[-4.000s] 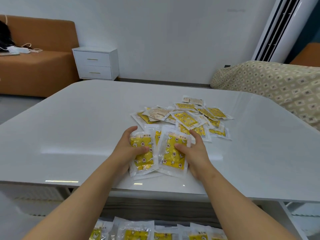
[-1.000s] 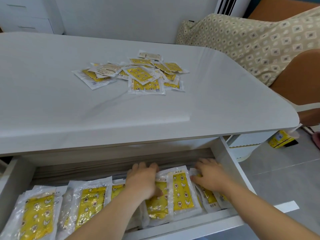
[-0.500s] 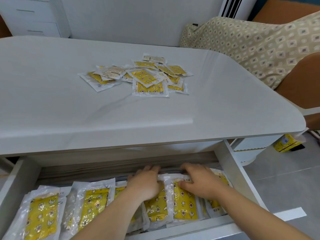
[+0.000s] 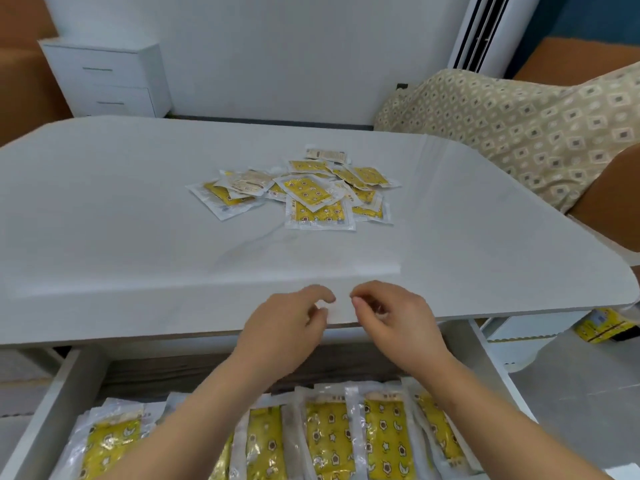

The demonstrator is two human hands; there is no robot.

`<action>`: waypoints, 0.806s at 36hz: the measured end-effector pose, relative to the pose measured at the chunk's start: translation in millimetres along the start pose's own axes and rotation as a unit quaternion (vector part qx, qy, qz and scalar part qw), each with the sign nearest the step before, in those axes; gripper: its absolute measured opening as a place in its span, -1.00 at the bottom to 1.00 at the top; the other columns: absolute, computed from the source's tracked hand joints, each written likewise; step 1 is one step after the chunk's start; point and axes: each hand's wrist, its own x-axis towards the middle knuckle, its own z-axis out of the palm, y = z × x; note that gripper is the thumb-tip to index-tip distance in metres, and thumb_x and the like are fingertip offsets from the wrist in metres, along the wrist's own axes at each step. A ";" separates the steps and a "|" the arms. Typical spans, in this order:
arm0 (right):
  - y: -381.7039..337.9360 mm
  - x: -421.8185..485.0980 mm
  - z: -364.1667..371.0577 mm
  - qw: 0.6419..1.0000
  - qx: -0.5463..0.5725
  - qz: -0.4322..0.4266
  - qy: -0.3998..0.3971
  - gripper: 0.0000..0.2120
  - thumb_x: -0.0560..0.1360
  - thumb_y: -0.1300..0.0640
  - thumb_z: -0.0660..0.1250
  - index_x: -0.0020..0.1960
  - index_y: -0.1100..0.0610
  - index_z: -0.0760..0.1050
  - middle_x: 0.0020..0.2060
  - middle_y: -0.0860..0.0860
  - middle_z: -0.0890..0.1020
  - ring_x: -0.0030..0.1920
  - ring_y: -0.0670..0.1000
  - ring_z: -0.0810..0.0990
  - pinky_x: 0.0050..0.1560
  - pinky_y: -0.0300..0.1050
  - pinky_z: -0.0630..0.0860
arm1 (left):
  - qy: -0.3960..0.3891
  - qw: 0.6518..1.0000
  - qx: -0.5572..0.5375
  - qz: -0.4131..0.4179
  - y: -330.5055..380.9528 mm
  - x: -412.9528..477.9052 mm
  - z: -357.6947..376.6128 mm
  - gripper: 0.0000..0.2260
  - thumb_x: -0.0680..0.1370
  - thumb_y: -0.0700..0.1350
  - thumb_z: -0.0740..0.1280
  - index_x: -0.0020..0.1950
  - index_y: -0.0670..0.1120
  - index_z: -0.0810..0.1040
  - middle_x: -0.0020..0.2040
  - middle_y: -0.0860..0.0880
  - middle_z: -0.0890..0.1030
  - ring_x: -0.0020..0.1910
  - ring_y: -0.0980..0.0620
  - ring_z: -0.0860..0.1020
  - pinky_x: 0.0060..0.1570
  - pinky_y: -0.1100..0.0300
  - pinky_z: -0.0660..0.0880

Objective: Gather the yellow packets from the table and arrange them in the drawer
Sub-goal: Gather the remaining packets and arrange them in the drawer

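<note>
A loose pile of yellow packets point(image 4: 311, 194) in clear wrappers lies on the white table point(image 4: 138, 220), past its middle. Below the table's front edge the drawer point(image 4: 59, 403) stands pulled out, with several yellow packets point(image 4: 384, 441) lined up side by side in it. My left hand point(image 4: 287, 327) and my right hand point(image 4: 394, 317) hover over the table's front edge, close together. Both hold nothing, and their fingers are loosely curled. My forearms cover part of the packets in the drawer.
A white two-drawer cabinet point(image 4: 107, 81) stands against the far wall on the left. A patterned cushion point(image 4: 519, 133) and an orange seat point(image 4: 609, 209) border the table's right side. A yellow box point(image 4: 602, 327) sits on the floor at right.
Both hands have left the packets in the drawer and risen to the table's front edge, empty. The view has tilted up toward the table.
</note>
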 end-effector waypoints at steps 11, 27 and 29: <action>1.6 94.0 48.3 0.984 -0.140 0.106 -0.016 -0.54 0.54 0.00 0.21 0.41 0.05 0.29 0.39 0.03 0.32 0.38 0.07 0.26 0.36 -0.04 0.19 | 0.137 0.982 0.105 -0.071 -69.6 69.6 -24.5 -0.71 0.57 -0.06 0.20 0.29 0.02 0.46 0.30 0.02 0.46 0.31 -0.03 0.35 0.20 0.11 0.26; 21.6 203.0 87.2 0.966 -0.192 0.139 -0.107 -0.34 0.48 -0.38 0.01 0.51 -0.19 -0.04 0.54 -0.04 -0.11 0.53 0.15 -0.18 0.40 0.35 -0.16 | 0.096 0.967 0.229 -0.058 -127.4 194.9 -53.6 -0.41 0.56 0.18 0.07 0.54 0.06 -0.03 0.56 0.03 -0.09 0.53 -0.02 -0.15 0.48 -0.03 -0.15; 22.6 204.4 87.9 0.964 -0.190 0.146 -0.113 -0.33 0.48 -0.39 0.00 0.51 -0.19 -0.06 0.55 -0.03 -0.09 0.53 0.15 -0.15 0.40 0.36 -0.14 | 0.082 0.968 0.223 -0.076 -130.5 199.7 -53.5 -0.42 0.56 0.22 0.05 0.53 0.08 0.00 0.56 0.03 -0.03 0.54 -0.02 -0.09 0.48 -0.05 -0.12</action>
